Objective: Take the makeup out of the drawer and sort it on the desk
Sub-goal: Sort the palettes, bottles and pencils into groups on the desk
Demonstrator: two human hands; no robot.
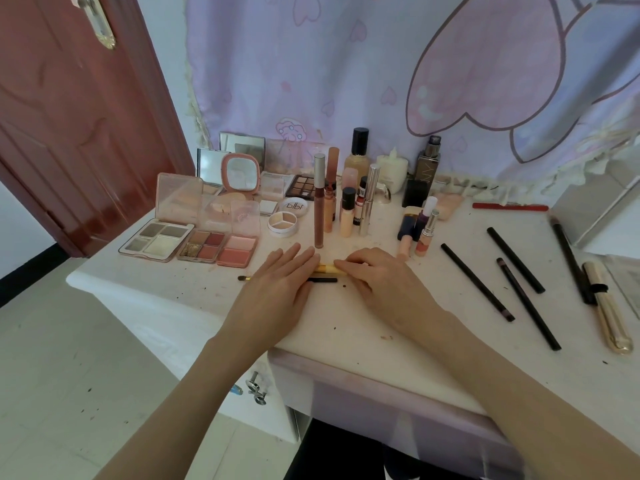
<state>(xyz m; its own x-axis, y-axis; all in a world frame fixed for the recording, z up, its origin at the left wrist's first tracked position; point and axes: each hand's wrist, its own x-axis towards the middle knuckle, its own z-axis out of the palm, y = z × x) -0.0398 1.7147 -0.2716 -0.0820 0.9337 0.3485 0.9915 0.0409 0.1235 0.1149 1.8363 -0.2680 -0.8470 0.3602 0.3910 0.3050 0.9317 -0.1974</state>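
**At the desk's near edge, both hands on a yellow brush**

Near the middle of the desk (pixel 346 327), the left hand (pixel 277 282) lies flat, fingers straight, over a yellow brush (pixel 327 269) and black pencil (pixel 323 280); the right hand (pixel 377 275) pinches the brush's other end; palettes (pixel 194 244) at ten o'clock, black pencils (pixel 478 282) at three.

Not much can be read here. "plbr"-looking letters, probably mirrored or upside down, are printed on the round white lid (pixel 293 206) lying behind the three-part concealer pot (pixel 283 223). Large pale letters, maybe "NY", are seen on the dark square bottle (pixel 428 168) at the back. Small print on the red-and-white tube (pixel 361 199) is too blurred to be made out.
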